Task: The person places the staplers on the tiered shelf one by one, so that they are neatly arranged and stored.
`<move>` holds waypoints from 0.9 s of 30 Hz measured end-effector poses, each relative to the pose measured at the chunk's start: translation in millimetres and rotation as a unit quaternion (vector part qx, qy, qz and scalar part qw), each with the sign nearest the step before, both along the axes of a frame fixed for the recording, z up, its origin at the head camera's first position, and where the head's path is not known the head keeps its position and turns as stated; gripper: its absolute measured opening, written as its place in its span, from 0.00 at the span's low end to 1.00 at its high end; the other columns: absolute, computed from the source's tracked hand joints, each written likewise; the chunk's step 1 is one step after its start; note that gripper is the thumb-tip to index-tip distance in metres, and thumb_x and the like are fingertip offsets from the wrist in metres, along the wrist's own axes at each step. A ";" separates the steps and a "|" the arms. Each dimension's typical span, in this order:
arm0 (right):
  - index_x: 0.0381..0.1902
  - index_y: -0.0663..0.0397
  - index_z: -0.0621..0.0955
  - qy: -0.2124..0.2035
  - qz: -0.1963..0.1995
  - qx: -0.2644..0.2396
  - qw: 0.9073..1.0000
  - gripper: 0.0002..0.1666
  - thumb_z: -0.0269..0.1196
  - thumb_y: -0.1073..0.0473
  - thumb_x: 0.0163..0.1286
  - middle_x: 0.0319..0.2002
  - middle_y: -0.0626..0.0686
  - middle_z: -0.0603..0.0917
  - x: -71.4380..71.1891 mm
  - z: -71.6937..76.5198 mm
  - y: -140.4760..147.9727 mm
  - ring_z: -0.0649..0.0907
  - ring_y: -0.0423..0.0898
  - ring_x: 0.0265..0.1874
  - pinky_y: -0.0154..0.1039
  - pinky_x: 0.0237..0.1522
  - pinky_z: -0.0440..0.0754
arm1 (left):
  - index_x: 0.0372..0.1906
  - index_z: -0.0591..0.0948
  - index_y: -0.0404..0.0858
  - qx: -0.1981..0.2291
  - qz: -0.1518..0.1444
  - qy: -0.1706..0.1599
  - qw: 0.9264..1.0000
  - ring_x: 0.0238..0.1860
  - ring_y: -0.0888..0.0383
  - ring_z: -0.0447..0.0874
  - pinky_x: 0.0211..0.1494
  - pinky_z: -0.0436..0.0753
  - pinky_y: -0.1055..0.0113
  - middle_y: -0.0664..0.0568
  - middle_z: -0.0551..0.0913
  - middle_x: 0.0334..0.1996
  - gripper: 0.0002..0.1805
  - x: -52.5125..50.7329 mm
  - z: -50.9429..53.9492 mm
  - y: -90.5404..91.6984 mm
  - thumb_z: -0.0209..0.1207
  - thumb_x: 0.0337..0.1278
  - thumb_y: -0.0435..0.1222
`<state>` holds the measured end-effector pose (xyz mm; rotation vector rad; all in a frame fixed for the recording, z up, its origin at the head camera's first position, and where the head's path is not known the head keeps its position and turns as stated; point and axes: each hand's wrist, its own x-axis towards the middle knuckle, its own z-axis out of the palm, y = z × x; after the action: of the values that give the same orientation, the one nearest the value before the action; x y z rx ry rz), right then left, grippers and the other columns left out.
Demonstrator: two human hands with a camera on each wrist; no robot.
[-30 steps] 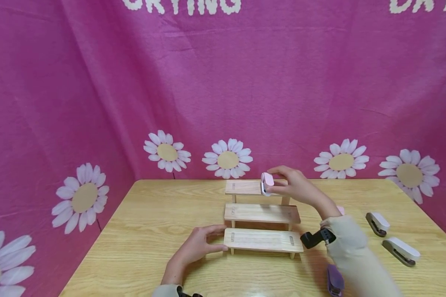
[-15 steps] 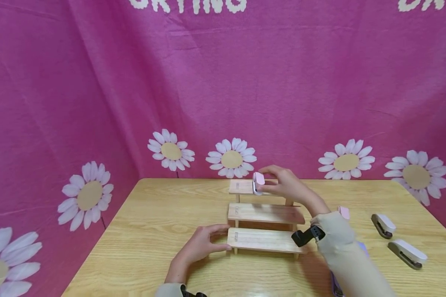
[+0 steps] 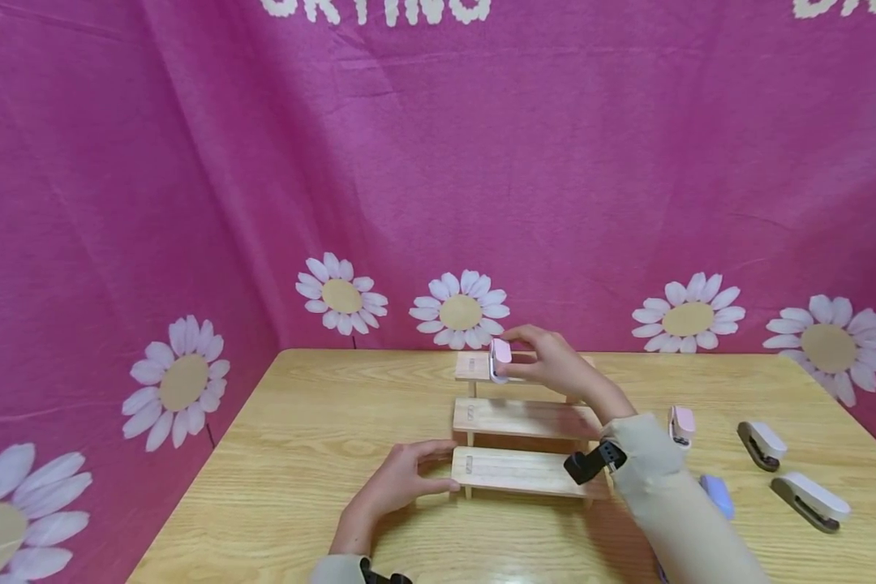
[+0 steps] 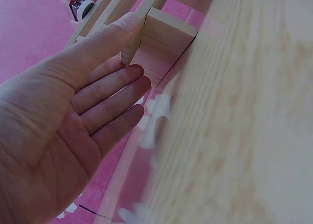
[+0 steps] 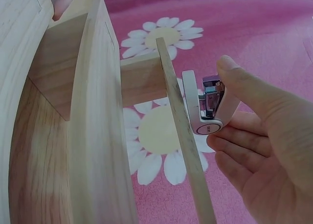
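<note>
A three-tier wooden stand (image 3: 521,470) is in the middle of the table. My right hand (image 3: 551,367) pinches a small pink-and-white stapler (image 3: 501,354) between thumb and fingers at the top tier (image 3: 470,365), near its left end. In the right wrist view the stapler (image 5: 194,99) stands against the top board (image 5: 178,121), its metal mechanism facing the camera. At the left end of the lowest tier, my left hand (image 3: 397,484) touches the board with its thumb (image 4: 124,26). Its other fingers are extended, and the index fingertip is partly hidden behind the board.
To the right lie another pink stapler (image 3: 682,425), a blue one (image 3: 717,495) and two white-and-grey staplers (image 3: 762,444). A purple item is mostly hidden under my right sleeve (image 3: 672,495). A pink cloth with daisies (image 3: 555,178) hangs behind the table.
My right hand has carried the pink stapler leftward along the top tier. The left hand keeps its place at the lowest tier. The head view has shifted slightly, and the blue stapler shows more.
</note>
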<state>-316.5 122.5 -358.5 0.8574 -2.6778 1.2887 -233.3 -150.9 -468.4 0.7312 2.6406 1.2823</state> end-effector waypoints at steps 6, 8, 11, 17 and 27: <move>0.60 0.62 0.76 0.017 -0.005 0.018 1.000 0.32 0.70 0.54 0.62 0.58 0.62 0.80 -0.3 -0.9 -2.0 0.81 0.59 0.59 0.51 0.62 0.80 | 0.63 0.77 0.39 0.000 -0.001 -0.001 1.000 0.62 0.52 0.81 0.70 0.75 0.52 0.49 0.82 0.60 0.34 0.5 0.5 1.8 0.69 0.52 0.48; 0.60 0.63 0.76 0.016 -0.006 0.018 1.000 0.32 0.71 0.54 0.62 0.58 0.62 0.80 -0.1 -1.0 -2.5 0.81 0.59 0.59 0.51 0.62 0.80 | 0.63 0.77 0.39 0.001 -0.002 -0.003 1.000 0.62 0.52 0.81 0.70 0.75 0.52 0.48 0.82 0.60 0.34 0.5 0.9 2.3 0.69 0.52 0.48; 0.60 0.64 0.76 0.014 -0.004 0.015 1.000 0.32 0.71 0.54 0.62 0.58 0.63 0.80 0.2 -0.6 -3.1 0.81 0.60 0.59 0.51 0.61 0.80 | 0.64 0.77 0.38 0.000 0.000 -0.010 1.000 0.62 0.52 0.81 0.70 0.74 0.51 0.48 0.82 0.60 0.34 0.0 1.4 2.6 0.69 0.53 0.48; 0.61 0.63 0.75 0.012 -0.011 0.025 1.000 0.33 0.70 0.52 0.62 0.59 0.63 0.80 0.1 -0.3 -3.6 0.81 0.60 0.59 0.51 0.62 0.80 | 0.64 0.76 0.38 0.000 0.001 -0.014 1.000 0.62 0.51 0.80 0.70 0.74 0.51 0.48 0.82 0.60 0.34 -0.1 2.3 2.8 0.69 0.52 0.48; 0.62 0.61 0.75 0.015 -0.016 0.034 0.999 0.35 0.70 0.50 0.62 0.60 0.61 0.80 0.8 -1.5 -5.5 0.81 0.59 0.59 0.53 0.63 0.79 | 0.63 0.77 0.38 0.001 0.003 -0.009 1.000 0.61 0.52 0.81 0.69 0.76 0.53 0.48 0.82 0.59 0.34 1.7 1.1 2.0 0.69 0.52 0.47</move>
<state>-315.7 117.0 -360.0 0.8301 -2.7147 1.1740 -231.6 -148.9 -467.3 0.7089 2.6309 1.2876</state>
